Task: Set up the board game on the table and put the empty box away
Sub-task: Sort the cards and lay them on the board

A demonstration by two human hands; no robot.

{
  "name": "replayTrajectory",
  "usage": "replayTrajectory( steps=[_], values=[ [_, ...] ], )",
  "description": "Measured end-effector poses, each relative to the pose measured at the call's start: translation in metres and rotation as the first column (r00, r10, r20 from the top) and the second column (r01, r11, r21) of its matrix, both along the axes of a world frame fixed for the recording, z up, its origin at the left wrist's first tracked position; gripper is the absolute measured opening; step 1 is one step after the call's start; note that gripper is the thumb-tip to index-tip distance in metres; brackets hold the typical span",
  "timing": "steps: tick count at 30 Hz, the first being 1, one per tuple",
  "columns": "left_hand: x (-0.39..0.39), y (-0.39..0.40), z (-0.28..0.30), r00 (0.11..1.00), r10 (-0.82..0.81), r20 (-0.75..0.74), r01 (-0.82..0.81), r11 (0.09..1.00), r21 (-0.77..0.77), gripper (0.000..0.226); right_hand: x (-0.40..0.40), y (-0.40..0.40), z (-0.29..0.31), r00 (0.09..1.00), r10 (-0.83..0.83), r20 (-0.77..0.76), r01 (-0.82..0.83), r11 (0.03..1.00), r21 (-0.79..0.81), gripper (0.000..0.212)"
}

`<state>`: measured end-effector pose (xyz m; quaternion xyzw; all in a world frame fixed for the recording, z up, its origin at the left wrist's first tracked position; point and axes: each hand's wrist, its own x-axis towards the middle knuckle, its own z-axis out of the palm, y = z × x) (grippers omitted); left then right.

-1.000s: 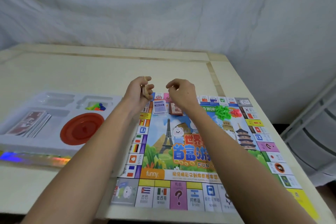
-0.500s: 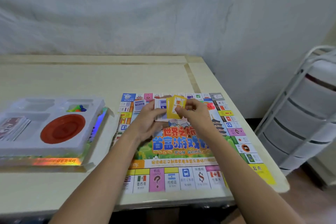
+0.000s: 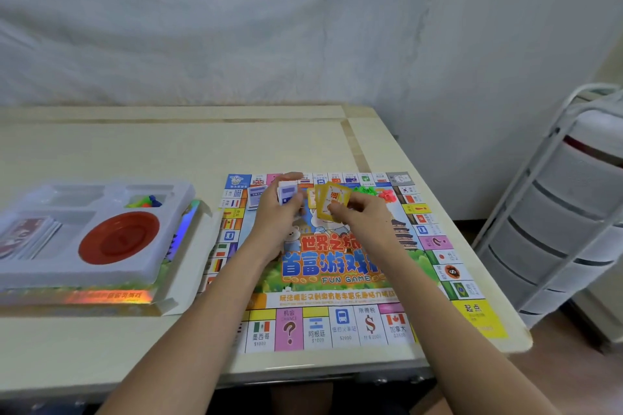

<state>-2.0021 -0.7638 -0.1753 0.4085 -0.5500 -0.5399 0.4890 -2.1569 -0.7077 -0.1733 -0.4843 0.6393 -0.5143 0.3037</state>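
Observation:
The colourful game board [image 3: 337, 266] lies flat on the right half of the table. Above its far middle, my left hand [image 3: 281, 212] grips a small stack of white-and-blue cards [image 3: 286, 194]. My right hand [image 3: 364, 214] pinches a few yellow cards [image 3: 328, 200] fanned beside that stack. One white-blue card [image 3: 255, 195] lies on the board's far left. Green pieces [image 3: 364, 190] and pink pieces [image 3: 387, 194] sit on its far right. The open box [image 3: 101, 296] with its white tray [image 3: 168, 239] stands to the left, holding a red dish [image 3: 118, 236], paper money [image 3: 28, 236] and coloured pawns [image 3: 145, 201].
The beige table [image 3: 135, 152] ends close to the board's right and near edges. A white drawer cart [image 3: 566, 212] stands on the floor right of the table. A white cloth [image 3: 236, 27] hangs behind.
My hands came back from the board's far edge and now hold cards, the yellow ones drawn out to the right. The view has swung right, bringing the drawer cart in.

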Motion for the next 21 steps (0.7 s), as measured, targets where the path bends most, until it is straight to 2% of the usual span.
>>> replayTrajectory(
  steps=[3, 9, 12, 16, 21],
  values=[
    [0.001, -0.002, -0.001, 0.997, 0.035, 0.068, -0.032, 0.999, -0.034, 0.018, 0.004, 0.0, -0.007, 0.977, 0.033, -0.21, -0.032, 0.999, 0.009, 0.01],
    [-0.003, 0.002, -0.015, 0.968, 0.008, 0.249, 0.024, 0.992, -0.124, 0.008, 0.011, 0.002, -0.019, 0.913, 0.099, -0.397, -0.088, 0.995, 0.046, 0.015],
    [-0.003, 0.0, -0.018, 0.967, 0.018, 0.256, 0.021, 0.989, -0.15, 0.008, 0.009, 0.0, -0.02, 0.875, 0.121, -0.47, -0.111, 0.993, 0.048, 0.028],
    [-0.004, -0.001, -0.015, 0.965, 0.023, 0.26, 0.024, 0.984, -0.175, 0.011, 0.006, -0.004, -0.02, 0.851, 0.105, -0.515, -0.091, 0.994, 0.052, 0.037],
    [0.001, -0.008, -0.011, 0.961, -0.007, 0.276, 0.058, 0.982, -0.178, 0.013, 0.006, -0.012, -0.022, 0.892, 0.059, -0.448, -0.038, 0.998, 0.057, 0.036]
  ],
)
